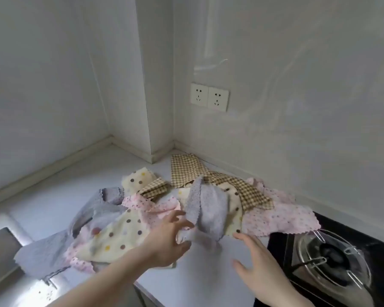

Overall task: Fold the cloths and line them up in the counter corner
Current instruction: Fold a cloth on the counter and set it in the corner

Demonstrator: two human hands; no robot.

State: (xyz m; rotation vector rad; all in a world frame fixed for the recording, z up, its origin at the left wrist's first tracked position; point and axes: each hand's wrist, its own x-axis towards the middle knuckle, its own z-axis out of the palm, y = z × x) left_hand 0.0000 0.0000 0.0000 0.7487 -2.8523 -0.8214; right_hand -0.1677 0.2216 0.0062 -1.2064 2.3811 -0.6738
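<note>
1. My left hand [166,242] reaches into the heap; its fingers are curled around a lower fold of the lavender-grey scallop-edged cloth [205,209], which stands up in a bunched ridge above my knuckles.
2. My right hand [256,265] hovers above the pale grey countertop [60,196], fingers straight and spread, thumb out to the side. It holds nothing; its fingertips are just beside the near edge of the same lavender-grey cloth, contact not discernible.
3. The cloths are all unfolded, lying in one overlapping heap near the counter corner.
4. Cream cloth with coloured polka dots [111,238]: spread flat, left of my left hand, on top of a second lavender-grey cloth [44,255] that trails toward the steel sink [2,244].
5. Brown-and-cream gingham cloth [186,169]: furthest back, one corner nearly at the wall base in the corner.
6. Pink dotted cloth with zigzag edge [282,216]: on the right, its edge overlapping the black glass hob [279,242].
7. Another cream dotted piece [138,178] shows behind the heap.
8. Gas burner with metal pan supports [333,260] at lower right; double white wall socket [209,97] above the corner.
</note>
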